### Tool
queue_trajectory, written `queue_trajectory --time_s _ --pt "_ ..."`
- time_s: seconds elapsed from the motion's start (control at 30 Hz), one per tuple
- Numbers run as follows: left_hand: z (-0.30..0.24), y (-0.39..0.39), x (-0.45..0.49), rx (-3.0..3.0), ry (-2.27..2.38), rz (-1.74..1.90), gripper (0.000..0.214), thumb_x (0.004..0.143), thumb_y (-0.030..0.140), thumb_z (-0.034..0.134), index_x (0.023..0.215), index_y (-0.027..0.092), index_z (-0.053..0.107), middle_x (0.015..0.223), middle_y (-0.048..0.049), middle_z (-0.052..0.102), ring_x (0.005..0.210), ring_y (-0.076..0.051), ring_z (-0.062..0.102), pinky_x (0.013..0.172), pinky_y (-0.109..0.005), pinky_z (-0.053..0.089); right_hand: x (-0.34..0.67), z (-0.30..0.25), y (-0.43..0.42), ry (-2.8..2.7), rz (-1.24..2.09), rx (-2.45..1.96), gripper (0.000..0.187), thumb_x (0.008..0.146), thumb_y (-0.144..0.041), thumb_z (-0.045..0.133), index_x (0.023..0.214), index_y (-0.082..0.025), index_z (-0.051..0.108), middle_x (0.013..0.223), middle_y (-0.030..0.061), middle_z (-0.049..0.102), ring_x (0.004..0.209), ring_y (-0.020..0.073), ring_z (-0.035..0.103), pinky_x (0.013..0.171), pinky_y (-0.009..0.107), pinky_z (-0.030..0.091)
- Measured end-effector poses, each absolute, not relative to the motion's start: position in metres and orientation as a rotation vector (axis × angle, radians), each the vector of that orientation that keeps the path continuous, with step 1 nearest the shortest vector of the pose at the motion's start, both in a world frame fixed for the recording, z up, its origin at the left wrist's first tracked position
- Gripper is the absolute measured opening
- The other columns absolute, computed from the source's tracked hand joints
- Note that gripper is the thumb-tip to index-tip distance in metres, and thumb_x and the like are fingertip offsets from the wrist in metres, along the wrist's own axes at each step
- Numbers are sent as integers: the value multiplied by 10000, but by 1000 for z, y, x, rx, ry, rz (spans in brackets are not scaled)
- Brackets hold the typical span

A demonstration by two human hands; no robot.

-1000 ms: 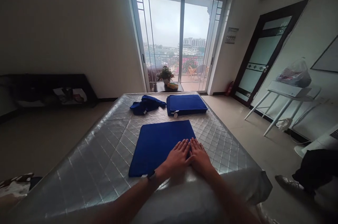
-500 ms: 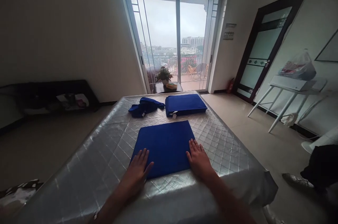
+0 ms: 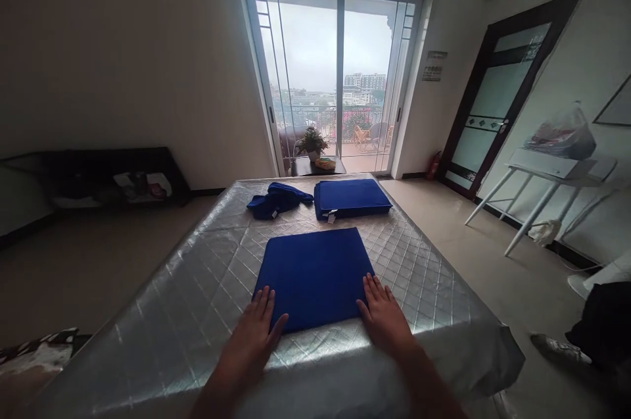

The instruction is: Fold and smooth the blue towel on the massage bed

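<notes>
A folded blue cloth (image 3: 313,274) lies flat on the plastic-wrapped mattress (image 3: 197,300) in front of me. My left hand (image 3: 256,333) rests flat at its near left corner, fingers stretched out. My right hand (image 3: 382,314) lies flat at its near right corner, fingers spread. Neither hand grips anything. Farther back sit a neat stack of folded blue cloths (image 3: 351,197) and a crumpled blue cloth (image 3: 276,200) to its left.
Beyond the mattress a small table with a potted plant (image 3: 311,141) stands before the glass balcony doors. A white table (image 3: 542,175) with a bag is at the right wall. Another person's leg and shoe (image 3: 562,348) show at the lower right. A dark low shelf (image 3: 93,182) lines the left wall.
My left hand slid from beside the right hand across to the cloth's near left corner. Both hands now sit slightly nearer me at the cloth's near corners.
</notes>
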State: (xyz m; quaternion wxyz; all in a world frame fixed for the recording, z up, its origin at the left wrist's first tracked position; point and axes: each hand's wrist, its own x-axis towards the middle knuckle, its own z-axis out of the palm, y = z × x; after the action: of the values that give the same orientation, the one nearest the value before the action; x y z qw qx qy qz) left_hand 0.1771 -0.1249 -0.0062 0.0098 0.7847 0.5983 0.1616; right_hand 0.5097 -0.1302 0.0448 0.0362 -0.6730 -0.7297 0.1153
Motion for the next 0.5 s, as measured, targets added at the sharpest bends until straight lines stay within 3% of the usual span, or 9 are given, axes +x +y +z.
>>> queue_trajectory --time_s 0.13,0.27,0.5 --pt "15 -129 261 2519 1624 392 717 1038 566 291 1613 146 209 1677 -142 176 1558 -281 150 1259 -515 277 508 46 -131 -2229 393 -2094 647 1065 -436 232 1617 -107 162 1685 52 86 1566 189 66 1276 432 104" --pt "22 -130 337 2726 1237 367 686 1045 573 263 1615 201 179 1672 -92 204 1552 -239 191 1256 -474 304 509 47 -131 -2275 351 -2103 614 1054 -347 249 1618 -112 187 1685 54 88 1565 183 66 1274 420 112" --pt "10 -134 299 2614 1395 277 682 1042 591 240 1604 206 214 1669 -74 216 1551 -236 204 1264 -472 279 509 45 -132 -2226 368 -2078 630 1055 -384 236 1621 -116 183 1685 44 99 1567 186 73 1274 415 106"
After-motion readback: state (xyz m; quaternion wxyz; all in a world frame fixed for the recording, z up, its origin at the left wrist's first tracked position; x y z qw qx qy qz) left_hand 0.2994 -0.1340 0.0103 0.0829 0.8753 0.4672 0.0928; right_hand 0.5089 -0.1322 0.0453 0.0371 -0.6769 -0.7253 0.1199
